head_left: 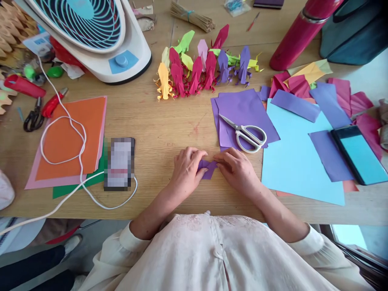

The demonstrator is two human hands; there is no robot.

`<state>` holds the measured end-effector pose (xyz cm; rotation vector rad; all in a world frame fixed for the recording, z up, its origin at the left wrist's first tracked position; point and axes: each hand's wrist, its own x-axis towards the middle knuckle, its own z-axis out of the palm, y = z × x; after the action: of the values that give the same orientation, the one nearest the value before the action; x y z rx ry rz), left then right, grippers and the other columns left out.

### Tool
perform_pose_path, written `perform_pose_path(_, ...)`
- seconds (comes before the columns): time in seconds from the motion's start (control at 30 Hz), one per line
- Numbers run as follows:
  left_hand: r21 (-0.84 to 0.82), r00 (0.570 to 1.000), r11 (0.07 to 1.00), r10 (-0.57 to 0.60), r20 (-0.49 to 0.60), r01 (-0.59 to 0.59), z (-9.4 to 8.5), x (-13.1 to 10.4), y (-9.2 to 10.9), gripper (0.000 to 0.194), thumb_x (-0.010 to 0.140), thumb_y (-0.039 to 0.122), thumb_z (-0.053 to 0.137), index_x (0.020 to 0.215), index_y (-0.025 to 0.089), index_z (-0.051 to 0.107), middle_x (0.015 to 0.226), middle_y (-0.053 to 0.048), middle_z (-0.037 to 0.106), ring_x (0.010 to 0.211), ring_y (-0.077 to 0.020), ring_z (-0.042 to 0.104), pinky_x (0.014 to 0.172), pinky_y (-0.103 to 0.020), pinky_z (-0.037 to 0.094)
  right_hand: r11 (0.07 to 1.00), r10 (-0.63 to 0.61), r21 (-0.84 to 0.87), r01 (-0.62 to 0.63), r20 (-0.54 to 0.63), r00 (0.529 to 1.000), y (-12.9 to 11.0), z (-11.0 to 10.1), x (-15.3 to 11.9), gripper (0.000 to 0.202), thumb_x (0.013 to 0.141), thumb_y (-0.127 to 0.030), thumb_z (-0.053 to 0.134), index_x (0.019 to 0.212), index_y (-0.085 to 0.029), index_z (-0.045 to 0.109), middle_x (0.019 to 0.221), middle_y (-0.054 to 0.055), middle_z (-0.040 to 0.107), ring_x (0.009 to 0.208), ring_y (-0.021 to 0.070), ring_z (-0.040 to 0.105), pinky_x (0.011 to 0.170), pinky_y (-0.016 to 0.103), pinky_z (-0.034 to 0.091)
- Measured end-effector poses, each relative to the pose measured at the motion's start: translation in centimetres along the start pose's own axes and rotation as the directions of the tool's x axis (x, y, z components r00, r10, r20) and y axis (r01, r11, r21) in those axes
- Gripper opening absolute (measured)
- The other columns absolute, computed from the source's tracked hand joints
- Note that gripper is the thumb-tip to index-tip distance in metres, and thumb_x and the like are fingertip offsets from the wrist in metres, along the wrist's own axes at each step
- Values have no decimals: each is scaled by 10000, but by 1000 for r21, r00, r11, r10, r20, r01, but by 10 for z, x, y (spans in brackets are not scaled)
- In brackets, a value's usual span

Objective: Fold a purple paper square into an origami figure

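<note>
A small folded piece of purple paper (208, 171) is between my two hands, low over the wooden table. My left hand (188, 166) pinches its left side between thumb and fingers. On its right side, my right hand (238, 169) has its fingers closed at the edge. The fingers partly cover the folds. Just beyond my right hand, white-handled scissors (251, 138) lie on a stack of purple sheets (245, 107). Folded paper figures (196, 74) in yellow, red, green, pink and purple stand grouped farther back.
At left are a white fan (127, 60), orange paper (72, 141) with a white cable (71, 117), and a phone (119, 163). Rightward lie light blue paper (298, 161), purple scraps, another phone (362, 155) and a red bottle (291, 40). The table's front edge runs before my body.
</note>
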<state>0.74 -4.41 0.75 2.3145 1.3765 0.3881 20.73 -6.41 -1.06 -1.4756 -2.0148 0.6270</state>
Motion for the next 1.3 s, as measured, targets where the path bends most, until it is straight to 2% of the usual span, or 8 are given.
perform_pose_path(0.07, 9, 1000, 1000, 13, -8, -13, -1, -1, 0, 326, 861, 159, 698, 1150, 234, 567, 1146, -74, 566, 1113, -260, 555, 924, -409, 434, 1000, -11, -15, 12, 12, 1000, 1, 0, 1, 226, 892, -100, 556, 1050, -211, 675, 974, 78, 636, 883, 233, 605, 808, 388, 479)
perform_pose_path(0.2, -95, 998, 995, 45, 37, -41, 3, -2, 0, 93, 931, 125, 588, 960, 209, 614, 994, -39, 606, 960, -204, 600, 865, -360, 467, 999, -31, -32, 32, 43, 999, 2, 0, 2, 202, 891, -120, 577, 1017, -233, 688, 995, 74, 631, 892, 235, 599, 806, 386, 459)
perform_pose_path(0.33, -204, 999, 978, 39, 24, -33, 8, -4, -1, 148, 942, 80, 535, 911, 200, 616, 932, -26, 609, 871, -168, 607, 794, -306, 489, 999, -32, -31, 33, 50, 998, 3, 0, 2, 185, 876, -93, 569, 954, -224, 674, 966, 60, 632, 865, 224, 592, 783, 377, 439)
perform_pose_path(0.57, -64, 989, 987, 143, -26, -145, 13, -14, 0, 188, 992, 122, 473, 973, 188, 648, 939, -48, 640, 882, -180, 594, 814, -323, 484, 986, -151, -60, 154, 44, 988, 1, -2, -4, 231, 978, -98, 443, 963, -203, 649, 922, 79, 595, 840, 206, 569, 758, 359, 463)
perform_pose_path(0.73, 10, 980, 980, 197, -17, -197, 13, -18, -1, 204, 1007, 159, 462, 958, 185, 658, 951, -61, 655, 904, -197, 587, 830, -340, 486, 968, -226, -79, 237, 120, 967, 0, -6, -8, 238, 1001, -114, 426, 964, -184, 650, 940, 101, 601, 842, 207, 580, 746, 352, 499)
perform_pose_path(0.87, -6, 983, 983, 181, -43, -181, 15, -18, 0, 199, 1008, 177, 474, 929, 190, 656, 943, -59, 656, 895, -188, 596, 840, -333, 489, 970, -229, -49, 238, 142, 963, -1, -9, -7, 238, 1011, -152, 442, 920, -188, 659, 948, 104, 621, 843, 204, 600, 757, 354, 510)
perform_pose_path(1.07, -37, 990, 991, 128, -63, -130, 17, -18, 2, 161, 997, 151, 494, 960, 189, 646, 931, -43, 653, 875, -174, 598, 811, -313, 487, 977, -208, -8, 211, 130, 969, 0, -10, -4, 209, 1023, -185, 454, 953, -197, 651, 945, 91, 627, 839, 187, 608, 750, 333, 504)
perform_pose_path(1.3, -68, 985, 987, 141, -97, -148, 20, -15, 3, 136, 983, 145, 513, 988, 194, 639, 934, -35, 653, 866, -186, 592, 803, -338, 484, 970, -238, -15, 241, 117, 964, 3, -6, -4, 167, 1008, -168, 479, 959, -175, 639, 926, 93, 610, 821, 197, 576, 742, 341, 489)
